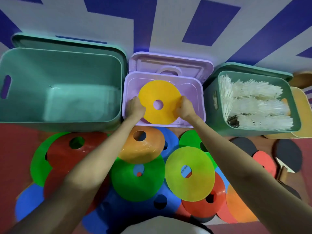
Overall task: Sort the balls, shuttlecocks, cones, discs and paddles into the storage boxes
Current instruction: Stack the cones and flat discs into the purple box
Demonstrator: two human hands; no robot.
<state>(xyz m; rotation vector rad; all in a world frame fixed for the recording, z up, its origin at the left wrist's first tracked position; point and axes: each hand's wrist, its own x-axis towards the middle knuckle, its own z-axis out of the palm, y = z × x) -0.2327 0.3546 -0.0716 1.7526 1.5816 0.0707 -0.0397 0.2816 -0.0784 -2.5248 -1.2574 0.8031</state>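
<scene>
Both hands, left hand point(135, 108) and right hand point(185, 108), pinch yellow disc point(159, 102) edges over purple box point(200, 98). Risk: uneven release, disc jams tilted against wall.

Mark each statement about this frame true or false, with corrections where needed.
1. Both hands hold the yellow disc over the purple box. True: left hand and right hand grip opposite edges.
2. The large green box on the left is full of balls. False: nothing shows inside it.
3. The right green box holds white shuttlecocks. True.
4. The paddles are packed in the purple box. False: they lie on the floor to the right.
5. Coloured discs lie on the floor. True.
</scene>
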